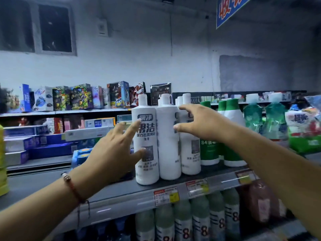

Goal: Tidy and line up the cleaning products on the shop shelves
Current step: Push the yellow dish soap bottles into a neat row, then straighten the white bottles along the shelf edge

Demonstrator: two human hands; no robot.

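Bracketing 3 tall white plastic cleaner bottles (147, 145) at the top shelf's grey metal edge (121, 190), presumably squaring the row. Left hand (114, 153) spreading open at 9 o'clock, fingertips touching; right hand (199, 122) open at 3 o'clock, contact unclear. Rear bottles hiding; lower-shelf labels blurring.

Dim whitewashed wall (139, 54) with a dark window (54, 29).

Grey shelf (121, 190) stocked with cleaning products.
White bottles (147, 145) stand beside green-capped bottles (232, 133), then what look like refill pouches (274, 119).
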